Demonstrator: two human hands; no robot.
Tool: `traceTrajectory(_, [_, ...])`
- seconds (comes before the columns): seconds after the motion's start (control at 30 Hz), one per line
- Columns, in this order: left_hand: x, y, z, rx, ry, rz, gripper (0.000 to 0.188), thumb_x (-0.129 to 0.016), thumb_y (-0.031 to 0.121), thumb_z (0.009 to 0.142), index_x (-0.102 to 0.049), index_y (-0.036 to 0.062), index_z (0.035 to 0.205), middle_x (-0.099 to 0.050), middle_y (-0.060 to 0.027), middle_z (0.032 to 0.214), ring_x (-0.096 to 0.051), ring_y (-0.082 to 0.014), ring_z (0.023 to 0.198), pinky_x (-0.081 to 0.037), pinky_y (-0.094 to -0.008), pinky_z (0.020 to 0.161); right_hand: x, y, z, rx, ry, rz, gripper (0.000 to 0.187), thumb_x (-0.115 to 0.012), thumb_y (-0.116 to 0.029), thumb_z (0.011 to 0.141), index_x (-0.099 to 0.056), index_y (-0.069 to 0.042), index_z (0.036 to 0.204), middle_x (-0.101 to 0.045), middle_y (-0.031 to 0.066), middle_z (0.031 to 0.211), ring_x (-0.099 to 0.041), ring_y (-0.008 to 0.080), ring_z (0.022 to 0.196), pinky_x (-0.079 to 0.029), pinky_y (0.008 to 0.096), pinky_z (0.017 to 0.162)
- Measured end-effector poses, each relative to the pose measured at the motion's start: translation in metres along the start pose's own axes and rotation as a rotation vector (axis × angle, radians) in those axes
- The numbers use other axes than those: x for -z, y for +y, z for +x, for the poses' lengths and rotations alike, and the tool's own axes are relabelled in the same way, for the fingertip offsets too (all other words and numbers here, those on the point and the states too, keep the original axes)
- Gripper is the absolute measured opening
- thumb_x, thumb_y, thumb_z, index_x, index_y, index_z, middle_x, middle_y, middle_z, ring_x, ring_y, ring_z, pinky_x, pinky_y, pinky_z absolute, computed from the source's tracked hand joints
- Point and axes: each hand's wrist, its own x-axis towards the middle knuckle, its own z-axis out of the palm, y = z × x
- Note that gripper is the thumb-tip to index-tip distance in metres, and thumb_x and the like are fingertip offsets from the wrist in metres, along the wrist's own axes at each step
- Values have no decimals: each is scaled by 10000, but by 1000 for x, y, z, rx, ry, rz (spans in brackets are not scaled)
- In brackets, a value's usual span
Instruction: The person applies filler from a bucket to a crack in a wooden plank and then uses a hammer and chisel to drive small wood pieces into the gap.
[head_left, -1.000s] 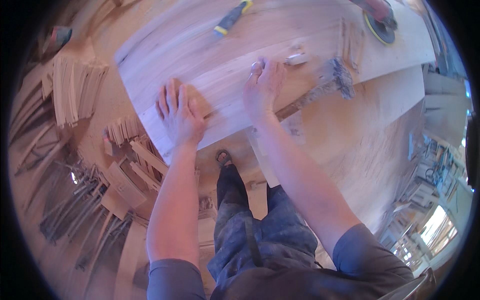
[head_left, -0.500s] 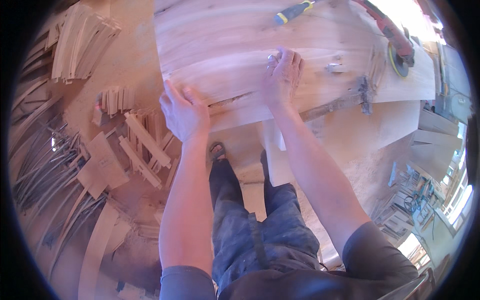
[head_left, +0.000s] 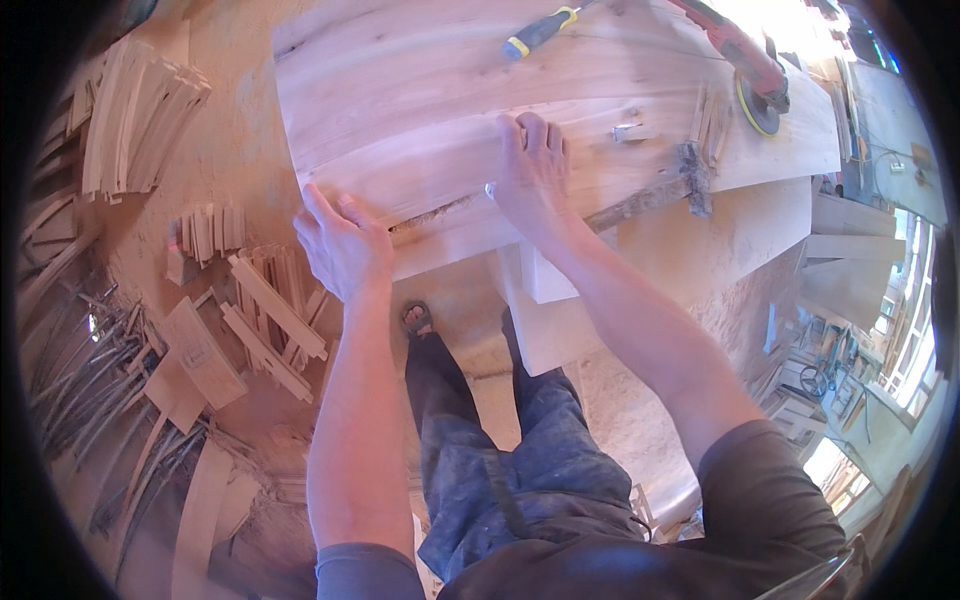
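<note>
Small shiny bit (head_left: 490,189) by thumb of R hand (head_left: 536,170), too small to ID; R fingers curled, can't tell if holding. L hand (head_left: 348,245) at L edge of wood panel (head_left: 400,125), fingertips partly hidden, grip unclear. Power tool (head_left: 745,52) cut off at top. Panel flat in front of person, dark crack (head_left: 432,213) nr near edge, hammer (head_left: 660,199) on it. Slats (head_left: 145,125) L, dusty floor (head_left: 235,100). Vs 1 s ago: L hand moved from panel face to edge.

The left grip (head_left: 345,245) covers the board's (head_left: 590,90) near left corner. The right grip (head_left: 532,175) lies curled atop the board.
</note>
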Motion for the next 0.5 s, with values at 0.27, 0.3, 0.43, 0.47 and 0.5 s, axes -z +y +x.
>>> traceTrajectory(0.27, [-7, 0, -1, -28, 32, 45, 527, -420, 324, 1051, -379, 82, 1518, -500, -255, 1346, -541, -416, 1222, -475, -514, 978, 78, 37, -71, 56, -183, -62, 687, -762, -88, 733, -477, -43, 1357, -451, 195, 1405, -441, 381, 1305, -357, 498, 1103])
traceTrajectory(0.3, [-6, 0, -1, -23, 52, 81, 516, -424, 310, 1047, -388, 80, 1508, -505, -260, 1321, -559, -424, 1185, -485, -511, 961, 81, 44, -85, -158, -48, 0, 672, -759, -88, 747, -478, -32, 1355, -451, 202, 1401, -431, 375, 1318, -357, 490, 1103])
traceTrajectory(0.43, [-8, -2, -3, -13, 43, 50, 568, -402, 356, 1054, -364, 69, 1542, -465, -250, 1403, -522, -421, 1254, -454, -513, 1021, 51, 95, -137, -1281, 413, 412, 547, -740, -116, 830, -499, 37, 1297, -528, 206, 1292, -529, 329, 1217, -420, 439, 1049])
traceTrajectory(0.47, [-17, -10, -1, -47, 87, 69, 581, -405, 360, 1053, -356, 55, 1545, -444, -256, 1430, -490, -422, 1286, -427, -518, 1050, 52, 93, -137, -1411, 373, 719, 501, -735, -134, 847, -510, 44, 1259, -563, 184, 1220, -577, 298, 1104, -464, 430, 976])
traceTrajectory(0.5, [-28, -18, 1, -81, 131, 91, 595, -408, 363, 1053, -347, 41, 1549, -422, -263, 1456, -459, -422, 1319, -401, -523, 1078, 54, 93, -136, -1517, 323, 1038, 460, -731, -151, 865, -522, 51, 1221, -597, 162, 1148, -625, 267, 992, -507, 421, 904])
